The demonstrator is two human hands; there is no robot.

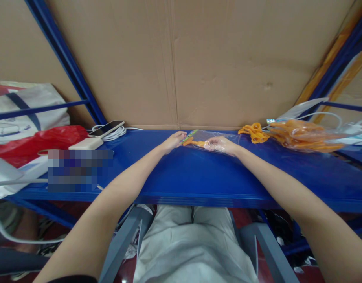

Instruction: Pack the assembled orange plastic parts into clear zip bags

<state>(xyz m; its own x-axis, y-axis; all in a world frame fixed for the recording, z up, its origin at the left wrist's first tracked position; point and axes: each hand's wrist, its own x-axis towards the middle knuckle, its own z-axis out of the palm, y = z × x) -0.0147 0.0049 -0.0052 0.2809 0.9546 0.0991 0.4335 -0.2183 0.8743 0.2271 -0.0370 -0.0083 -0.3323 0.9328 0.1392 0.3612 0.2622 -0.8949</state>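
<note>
A clear plastic bag (200, 136) lies on the blue shelf near the cardboard wall, with a yellow-green strip along its left end. My left hand (173, 142) is closed at that end, fingers pinching the bag's edge beside the strip. An orange plastic piece (195, 143) shows in or under the clear film; its exact kind is unclear. Over the bag's right half, my right hand (220, 144) is closed on the film, its fingertips by the orange piece. Whether those fingers also grip the piece cannot be made out.
Loose orange plastic parts (254, 133) with round cups lie to the right, beside a bag full of orange parts (304, 135). Leftward are a phone (107, 129), coiled white cable (117, 135), a white box (85, 144) and a red bag (63, 135). Blue posts frame both sides.
</note>
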